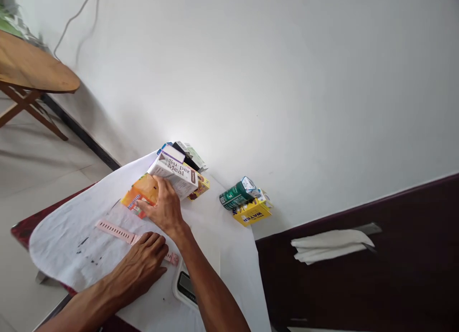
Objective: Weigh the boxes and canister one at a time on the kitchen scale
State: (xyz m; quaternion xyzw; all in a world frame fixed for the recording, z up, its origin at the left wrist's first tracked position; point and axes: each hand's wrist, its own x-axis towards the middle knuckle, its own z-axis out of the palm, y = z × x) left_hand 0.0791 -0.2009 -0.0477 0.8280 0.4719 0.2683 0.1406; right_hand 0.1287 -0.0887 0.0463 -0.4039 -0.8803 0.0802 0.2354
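Note:
A pink wristwatch strap [114,230] lies across the white cloth. My left hand [145,255] is over its middle with curled fingers closed on it, so the watch's face is hidden. Beyond it, my right hand [165,205] grips an orange packet [143,191] between thumb and fingers. Right behind those fingers stands a white "Su-per Meal" box [175,172]. Under my right forearm sits a white device with a dark display [185,283], apparently a kitchen scale, partly covered by the arm.
Behind the white box are a yellow box [202,183] and several other cartons. A green can [236,194] and a yellow "WATER" carton [253,213] stand by the wall. A folded white cloth [332,246] hangs on dark panelling at right. A wooden table [36,67] stands at far left.

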